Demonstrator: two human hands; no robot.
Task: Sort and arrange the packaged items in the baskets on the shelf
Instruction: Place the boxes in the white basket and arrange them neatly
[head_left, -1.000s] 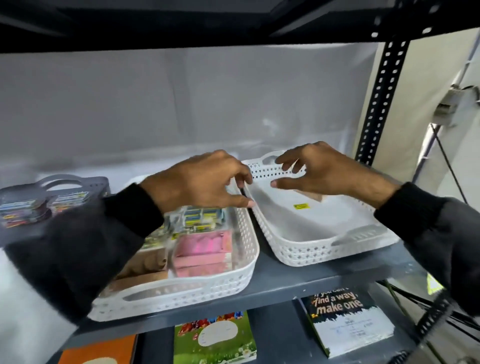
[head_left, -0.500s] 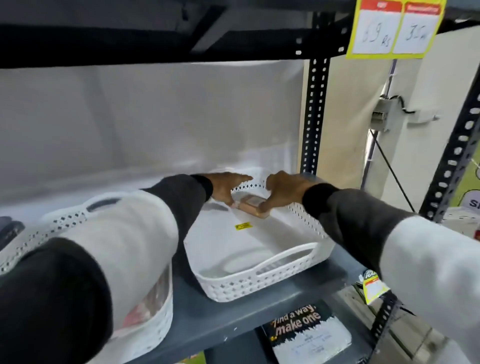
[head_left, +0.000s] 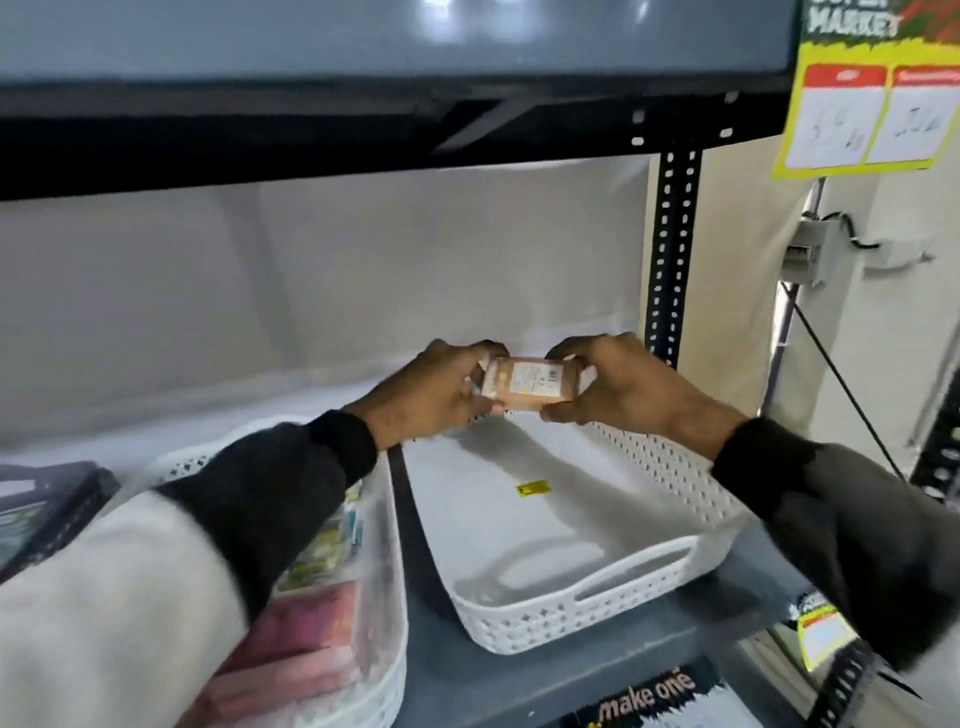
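Note:
A small tan packet (head_left: 530, 387) with a white label is held level between both my hands, above the far end of the white perforated basket (head_left: 597, 603) on the right. My left hand (head_left: 431, 397) grips its left end and my right hand (head_left: 618, 387) grips its right end. That basket holds only a yellow sticker (head_left: 532, 488) on its floor. A second white basket (head_left: 389, 623) on the left holds pink packets (head_left: 311, 639) and green-yellow packets (head_left: 324, 545), partly hidden by my left sleeve.
A dark basket (head_left: 47, 499) with packets sits at the far left. The black shelf beam (head_left: 363, 140) hangs low overhead and a perforated upright (head_left: 672, 249) stands behind the right basket. A yellow price sign (head_left: 872, 114) hangs top right. A book (head_left: 649, 699) lies below.
The tan packet was resting in the far end of the right basket under my hands; now both hands have lifted it above the basket's rim. The view has shifted upward.

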